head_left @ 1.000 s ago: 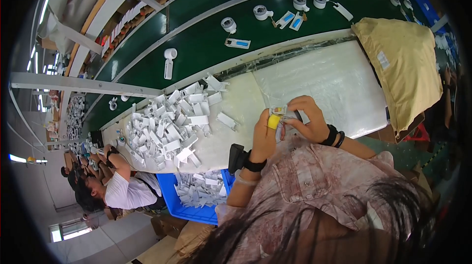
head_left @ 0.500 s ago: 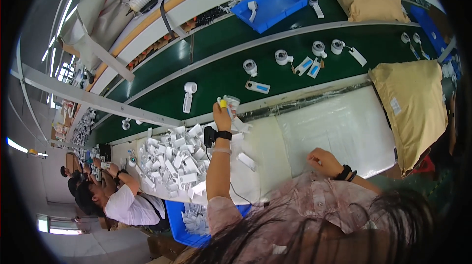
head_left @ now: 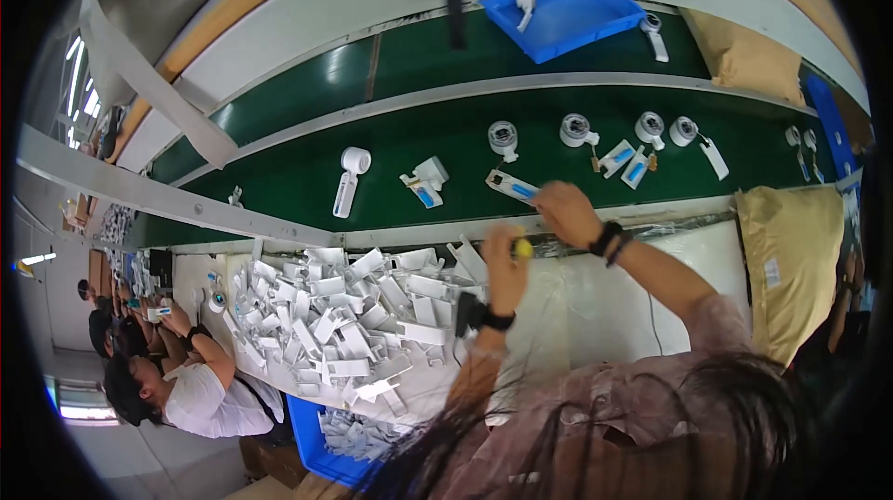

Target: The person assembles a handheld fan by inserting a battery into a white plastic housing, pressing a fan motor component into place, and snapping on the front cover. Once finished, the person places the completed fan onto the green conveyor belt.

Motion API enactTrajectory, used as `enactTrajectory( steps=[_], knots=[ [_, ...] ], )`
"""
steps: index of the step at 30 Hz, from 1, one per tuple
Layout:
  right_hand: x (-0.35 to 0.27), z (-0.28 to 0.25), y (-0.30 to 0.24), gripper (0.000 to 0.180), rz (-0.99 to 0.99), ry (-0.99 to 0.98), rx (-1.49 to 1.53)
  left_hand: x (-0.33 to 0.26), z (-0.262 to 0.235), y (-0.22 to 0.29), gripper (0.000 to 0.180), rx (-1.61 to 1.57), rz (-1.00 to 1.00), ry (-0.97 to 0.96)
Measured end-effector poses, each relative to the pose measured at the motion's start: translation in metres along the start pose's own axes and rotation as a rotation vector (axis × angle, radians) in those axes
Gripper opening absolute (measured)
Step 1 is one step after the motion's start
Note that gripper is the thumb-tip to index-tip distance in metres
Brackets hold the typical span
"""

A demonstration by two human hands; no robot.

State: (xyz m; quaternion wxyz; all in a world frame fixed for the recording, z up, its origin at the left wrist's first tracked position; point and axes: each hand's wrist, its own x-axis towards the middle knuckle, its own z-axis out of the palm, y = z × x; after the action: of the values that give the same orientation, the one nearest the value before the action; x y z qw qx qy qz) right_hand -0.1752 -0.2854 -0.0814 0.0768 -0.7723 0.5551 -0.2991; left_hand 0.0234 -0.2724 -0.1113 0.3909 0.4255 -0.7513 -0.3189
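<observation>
My left hand (head_left: pixel 505 267), with a black watch on its wrist, is held over the white table edge and is closed on a small yellow object (head_left: pixel 524 247). My right hand (head_left: pixel 564 212), with a dark band on its wrist, reaches to the near edge of the green conveyor belt (head_left: pixel 419 133). Its curled fingers are right beside a flat white and blue part (head_left: pixel 510 186); whether they grip it is unclear. Further left on the belt lies another white and blue part (head_left: pixel 426 182).
A heap of white plastic pieces (head_left: pixel 344 323) covers the table on my left. A white handheld device (head_left: pixel 349 179) and several round white units (head_left: pixel 577 131) lie on the belt. A blue tray (head_left: pixel 558 24) sits beyond. A tan bag (head_left: pixel 791 258) lies at right. Another person (head_left: pixel 200 388) works at lower left.
My left hand has drawn back from the belt to the table edge, leaving a white and blue part on the belt. My right hand has moved up from the table to the belt edge.
</observation>
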Motion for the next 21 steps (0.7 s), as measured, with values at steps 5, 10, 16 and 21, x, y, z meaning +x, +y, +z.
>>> enactTrajectory(
  steps=[5,10,16,21],
  knots=[
    [0.098,0.058,0.045,0.023,-0.427,0.122,-0.388,-0.068,-0.011,0.053,0.03,-0.563,-0.418,-0.3],
    [0.122,0.066,0.057,0.01,-0.489,-0.312,-0.482,-0.092,-0.027,0.05,0.03,-0.745,-0.546,-0.292],
    [0.063,0.006,0.015,0.006,-0.18,-0.146,0.077,-0.065,-0.054,0.058,0.049,-0.084,-0.21,-0.027],
    [-0.026,-0.059,-0.043,0.012,0.082,0.001,0.435,-0.036,-0.07,0.1,0.076,0.176,0.09,0.036]
  ],
)
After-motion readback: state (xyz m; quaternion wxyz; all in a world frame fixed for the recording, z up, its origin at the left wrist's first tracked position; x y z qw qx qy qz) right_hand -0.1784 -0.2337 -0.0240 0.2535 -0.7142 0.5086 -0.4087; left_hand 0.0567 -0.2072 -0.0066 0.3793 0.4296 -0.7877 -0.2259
